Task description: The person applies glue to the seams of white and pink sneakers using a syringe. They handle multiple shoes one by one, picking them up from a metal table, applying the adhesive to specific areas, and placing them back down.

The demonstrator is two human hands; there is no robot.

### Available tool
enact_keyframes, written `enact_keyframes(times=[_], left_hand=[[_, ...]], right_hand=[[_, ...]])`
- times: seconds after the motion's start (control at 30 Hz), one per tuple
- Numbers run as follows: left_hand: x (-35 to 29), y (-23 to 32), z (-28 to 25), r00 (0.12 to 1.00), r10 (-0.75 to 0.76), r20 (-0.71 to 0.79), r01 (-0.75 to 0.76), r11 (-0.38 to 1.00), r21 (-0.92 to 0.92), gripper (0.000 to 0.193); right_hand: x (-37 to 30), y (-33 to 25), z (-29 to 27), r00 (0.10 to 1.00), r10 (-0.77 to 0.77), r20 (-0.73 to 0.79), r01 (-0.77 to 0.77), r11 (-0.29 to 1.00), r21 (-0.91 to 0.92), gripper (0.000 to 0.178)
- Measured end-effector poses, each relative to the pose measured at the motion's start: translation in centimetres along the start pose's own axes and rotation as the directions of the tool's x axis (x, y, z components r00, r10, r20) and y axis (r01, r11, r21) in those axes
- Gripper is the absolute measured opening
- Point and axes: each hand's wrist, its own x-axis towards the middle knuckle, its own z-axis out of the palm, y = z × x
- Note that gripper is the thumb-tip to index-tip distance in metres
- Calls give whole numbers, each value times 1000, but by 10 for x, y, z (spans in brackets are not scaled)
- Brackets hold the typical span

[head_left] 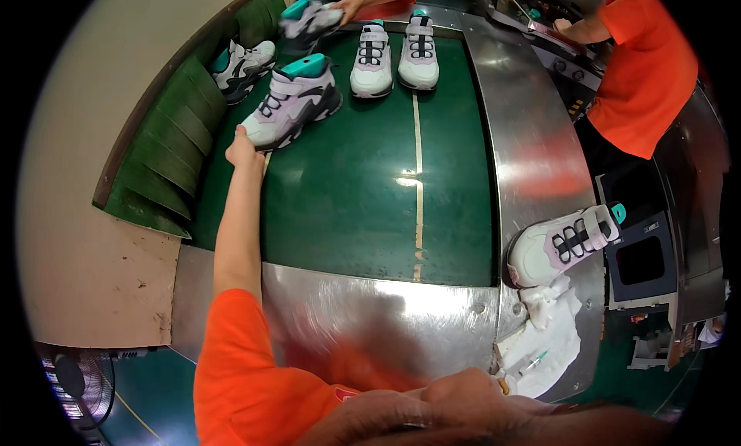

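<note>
My left hand (pixel 244 149) reaches far out over the green conveyor belt (pixel 340 199). It grips the toe of a white and lilac sneaker (pixel 296 102) with a dark sole and a teal shoe last in its collar. Some of my fingers are hidden under the toe. Just beyond, another person's hand (pixel 351 8) holds a similar, motion-blurred sneaker (pixel 309 25). To the right, a pair of sneakers, one left (pixel 372 64) and one right (pixel 419 56), stand upright with toes toward me. I cannot see my right hand.
A further sneaker (pixel 245 66) leans by the green flap curtain (pixel 166 137) on the left. One more sneaker (pixel 559 245) lies on the metal frame (pixel 532 129) at right, beside white cloth or paper (pixel 552 342). Another person in orange (pixel 648 71) works at the far right.
</note>
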Motion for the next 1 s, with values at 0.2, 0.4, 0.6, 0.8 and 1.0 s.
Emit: enact_keyframes(times=[0.2,0.4,0.6,0.8,1.0], left_hand=[[0,-13,7,995,-12,100,0,994,111,43],[-31,-66,79,992,10,122,-36,977,212,49],[-106,-113,142,981,-127,149,94,973,210,44],[-123,-146,173,788,-305,535,94,918,384,33],[-331,-120,141,-176,-486,856,-504,791,346,53]], right_hand=[[3,1,-1,1000,27,5,-27,999,26,55],[2,3,4,998,57,-2,-57,998,25,54],[0,3,8,994,111,-2,-111,994,14,53],[-7,5,-5,988,150,-25,-149,988,30,51],[-3,-6,-9,989,120,-87,-118,992,36,59]])
